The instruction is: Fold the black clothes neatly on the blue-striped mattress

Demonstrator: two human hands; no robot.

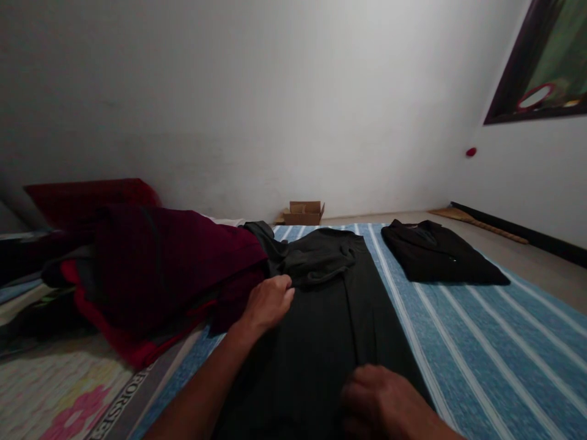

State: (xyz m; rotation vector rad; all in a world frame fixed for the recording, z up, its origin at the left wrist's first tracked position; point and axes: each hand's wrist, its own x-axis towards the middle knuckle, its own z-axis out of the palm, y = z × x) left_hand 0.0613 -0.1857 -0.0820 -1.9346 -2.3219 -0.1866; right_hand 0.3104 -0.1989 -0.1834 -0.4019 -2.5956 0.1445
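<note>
A dark grey shirt (pixel 321 318) lies spread lengthwise on a blue striped sheet (pixel 481 342), its sleeve folded across near the collar. My left hand (pixel 268 302) rests on the shirt's left edge, fingers curled onto the cloth beside a maroon pile. My right hand (pixel 380 400) is low in view on the shirt's near part, dark and blurred, knuckles up with fingers bent into the fabric.
A heap of maroon and red clothes (pixel 156 269) lies to the left. A folded black garment (pixel 440 253) sits on the sheet at the right. A small cardboard box (pixel 303 212) stands by the far wall. A floral mat (pixel 59 397) lies at the near left.
</note>
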